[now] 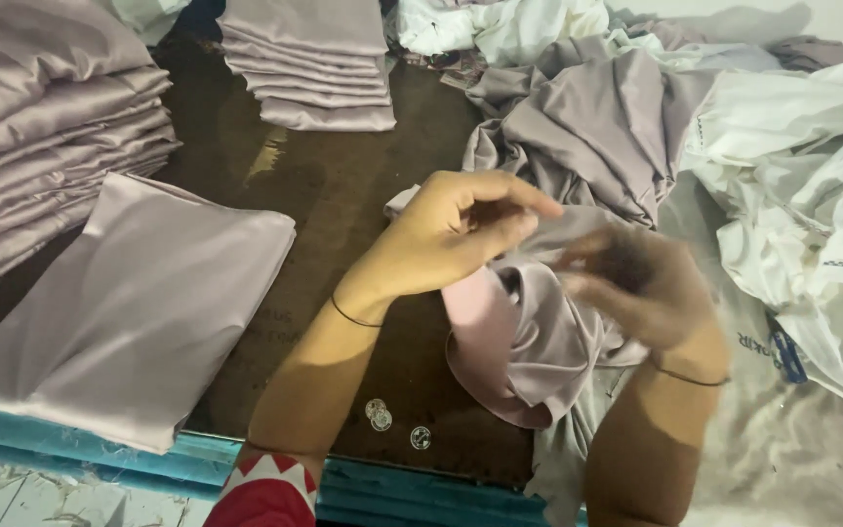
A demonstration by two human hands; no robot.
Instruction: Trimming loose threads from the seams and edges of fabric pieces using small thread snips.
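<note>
I pinch the pale mauve satin fabric piece [529, 342] with my left hand [451, 234], while my blurred right hand [636, 288], just beside, grasps its bunched end, so I judge I must pull evenly.

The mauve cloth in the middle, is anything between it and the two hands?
Nothing visible: the left hand and the blurred right hand are both already on the mauve cloth, bunched between them above the dark table.
</note>
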